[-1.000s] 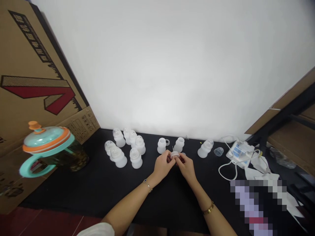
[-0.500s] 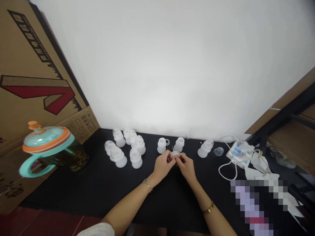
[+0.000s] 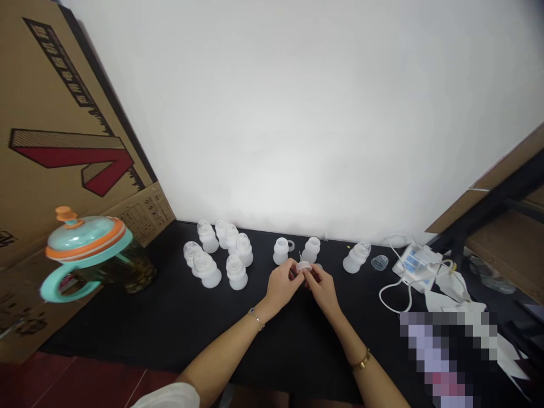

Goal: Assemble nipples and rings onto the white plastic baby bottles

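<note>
Two hands — left, right — pinch frosted white plastic ring

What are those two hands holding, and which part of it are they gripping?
The left hand and right hand together pinch a small translucent plastic collar by its opposite sides; its lower part is hidden behind the fingers.

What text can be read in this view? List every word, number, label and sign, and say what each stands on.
"7": large red figure on the cardboard carton, apparently a stylised 7.
Dark characters along the carton's edge: too slanted and blurred to read.
Printed panel on the carton: too small to read.
Blue label on the white device: too blurred to read.
</note>
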Demonstrator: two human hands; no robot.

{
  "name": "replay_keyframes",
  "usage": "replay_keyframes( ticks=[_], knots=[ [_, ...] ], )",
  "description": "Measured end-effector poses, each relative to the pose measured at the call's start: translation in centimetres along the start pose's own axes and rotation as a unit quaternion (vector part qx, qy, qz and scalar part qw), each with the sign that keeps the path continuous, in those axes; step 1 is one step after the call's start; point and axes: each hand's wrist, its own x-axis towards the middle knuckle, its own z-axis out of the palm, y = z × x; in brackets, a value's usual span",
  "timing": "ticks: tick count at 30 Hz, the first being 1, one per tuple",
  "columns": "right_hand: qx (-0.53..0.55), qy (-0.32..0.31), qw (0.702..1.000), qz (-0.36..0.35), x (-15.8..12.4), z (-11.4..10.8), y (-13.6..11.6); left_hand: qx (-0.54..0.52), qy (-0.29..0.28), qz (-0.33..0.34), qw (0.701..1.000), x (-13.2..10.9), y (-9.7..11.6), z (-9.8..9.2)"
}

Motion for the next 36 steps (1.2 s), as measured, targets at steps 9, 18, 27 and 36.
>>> replay_keyframes(
  ticks=[9, 18, 27, 36],
  knots=[
    [-0.005, -0.021, 1.0, -0.008, 0.01, 0.06, -0.34, -0.014, 0.016, -0.003, 1.0, -0.01, 0.17, -0.18],
    [-0.005, -0.029, 1.0, -0.004, 0.2, 0.13, 0.57, -0.087, 0.0, -0.001, 0.996, -0.04, 0.2, -0.17],
    [-0.041, -0.01, 0.999, 0.017, 0.11, 0.21, 0.05, -0.08, -0.012, -0.012, 0.997, -0.12, -0.01, 0.15],
    [-0.038, -0.013, 0.999, 0.015, 0.03, 0.17, 0.16, -0.074, -0.011, -0.009, 0.997, -0.25, 0.15, 0.15]
  ],
)
